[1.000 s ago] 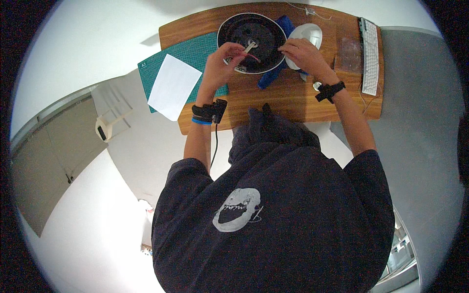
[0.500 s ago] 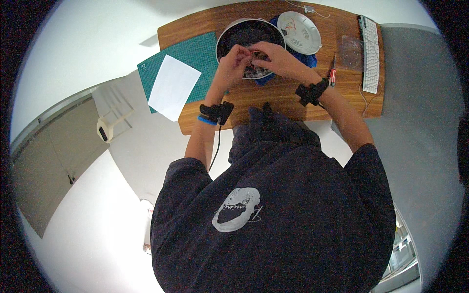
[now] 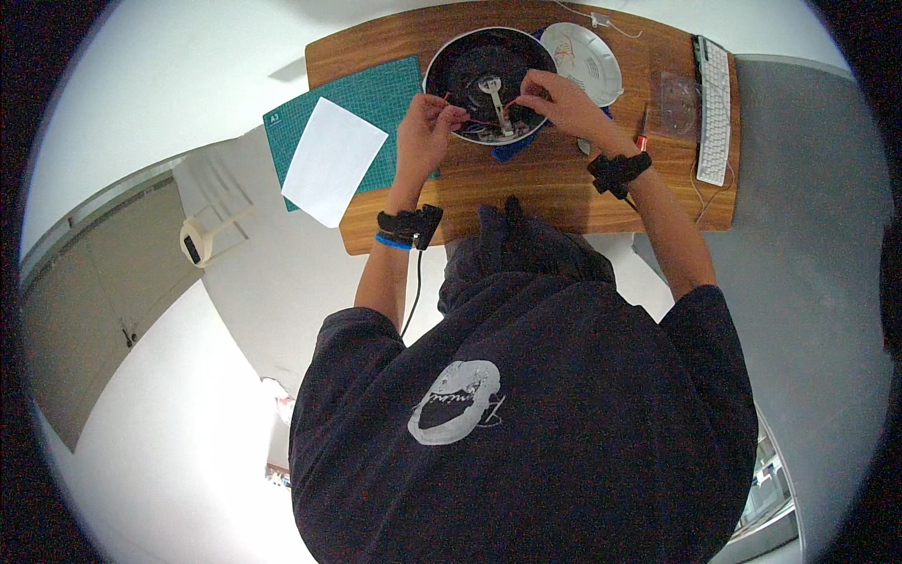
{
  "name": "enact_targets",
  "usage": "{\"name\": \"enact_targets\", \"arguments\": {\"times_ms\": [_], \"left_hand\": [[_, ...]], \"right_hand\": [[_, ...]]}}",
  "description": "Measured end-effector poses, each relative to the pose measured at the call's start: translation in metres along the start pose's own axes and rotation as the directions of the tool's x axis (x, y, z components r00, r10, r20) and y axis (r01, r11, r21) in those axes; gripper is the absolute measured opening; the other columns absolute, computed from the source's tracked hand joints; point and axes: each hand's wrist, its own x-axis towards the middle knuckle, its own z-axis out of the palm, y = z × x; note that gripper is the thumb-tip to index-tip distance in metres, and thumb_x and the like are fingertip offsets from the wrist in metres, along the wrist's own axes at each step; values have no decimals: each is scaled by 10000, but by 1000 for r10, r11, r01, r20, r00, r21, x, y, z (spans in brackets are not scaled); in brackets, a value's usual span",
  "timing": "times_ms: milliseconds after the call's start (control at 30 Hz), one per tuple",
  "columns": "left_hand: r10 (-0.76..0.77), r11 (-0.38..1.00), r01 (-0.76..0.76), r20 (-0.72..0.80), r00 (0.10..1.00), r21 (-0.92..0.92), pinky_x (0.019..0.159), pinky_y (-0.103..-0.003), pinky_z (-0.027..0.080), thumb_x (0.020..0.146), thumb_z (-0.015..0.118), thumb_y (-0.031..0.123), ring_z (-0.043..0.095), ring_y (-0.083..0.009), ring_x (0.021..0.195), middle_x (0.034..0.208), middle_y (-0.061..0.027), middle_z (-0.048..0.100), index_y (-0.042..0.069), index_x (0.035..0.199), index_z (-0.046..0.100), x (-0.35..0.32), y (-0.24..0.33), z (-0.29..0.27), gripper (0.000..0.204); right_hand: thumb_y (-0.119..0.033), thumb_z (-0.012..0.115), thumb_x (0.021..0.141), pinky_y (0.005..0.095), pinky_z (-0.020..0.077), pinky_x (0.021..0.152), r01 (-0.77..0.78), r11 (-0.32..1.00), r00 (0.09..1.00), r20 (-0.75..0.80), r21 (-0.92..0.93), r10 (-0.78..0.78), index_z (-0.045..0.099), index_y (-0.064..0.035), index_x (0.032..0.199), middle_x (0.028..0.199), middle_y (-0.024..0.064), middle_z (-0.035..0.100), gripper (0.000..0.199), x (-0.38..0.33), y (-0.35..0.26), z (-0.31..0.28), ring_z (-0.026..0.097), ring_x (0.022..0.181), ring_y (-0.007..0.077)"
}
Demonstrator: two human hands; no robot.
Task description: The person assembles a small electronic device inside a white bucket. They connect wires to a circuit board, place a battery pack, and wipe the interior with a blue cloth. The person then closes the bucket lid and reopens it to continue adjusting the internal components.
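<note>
Both hands have drawn apart since a moment ago, when they were bunched together over the near rim of the round black housing (image 3: 489, 83); now the left hand (image 3: 425, 132) sits at its left edge, fingers pinched on a thin red wire (image 3: 467, 117), and the right hand (image 3: 556, 99) rests inside its right half, closed on something small I cannot make out. Between them a pale metal bracket (image 3: 495, 99) lies in the housing's middle, its long axis running away from the person, nearer the right hand.
</note>
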Motion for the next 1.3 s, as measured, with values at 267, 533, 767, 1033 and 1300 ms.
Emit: {"name": "enact_targets", "arguments": {"times_ms": [267, 533, 767, 1033, 1300], "left_hand": [[-39, 992, 49, -87, 995, 115, 702, -312, 604, 995, 629, 93, 762, -221, 862, 916, -162, 752, -21, 1120, 613, 2, 23, 15, 170], [47, 902, 4, -108, 993, 433, 660, -282, 557, 990, 672, 217, 748, -143, 834, 955, -115, 775, 18, 1134, 665, 6, 21, 16, 245], [-34, 987, 41, -42, 999, 154, 758, -307, 604, 1030, 583, 132, 753, -210, 886, 1046, -148, 740, -21, 1236, 594, 2, 10, 15, 257], [-93, 994, 96, -66, 994, 46, 749, -321, 611, 1040, 562, 120, 749, -215, 909, 1040, -152, 730, -25, 1200, 584, -1, 1, 10, 216], [213, 666, -185, 54, 976, 723, 726, -436, 586, 945, 663, 195, 709, -338, 880, 1040, -172, 672, 65, 1207, 667, 8, 16, 19, 293]], "right_hand": [[-155, 625, 974, 370, 560, 807, -36, 996, 997, 66, 78, 31, 680, -78, 1101, 967, 89, 735, 159, -5, 23, 3, 712, 894, 247], [-132, 617, 1007, 299, 559, 771, -81, 985, 994, 85, 153, 69, 678, -39, 1094, 970, 65, 750, 142, -12, 12, 1, 694, 850, 140], [-142, 622, 998, 316, 562, 772, -56, 988, 997, 55, 141, 49, 688, -49, 1082, 962, 80, 748, 142, -17, 15, 3, 699, 851, 175], [-242, 697, 950, 393, 537, 817, 90, 992, 991, 96, 86, -98, 684, -81, 1015, 978, 112, 665, 174, -22, 11, 5, 657, 948, 268], [-352, 710, 942, 392, 521, 724, 135, 989, 985, 100, 68, -141, 649, -53, 928, 862, 128, 655, 305, -21, 4, 17, 656, 825, 282]]}}
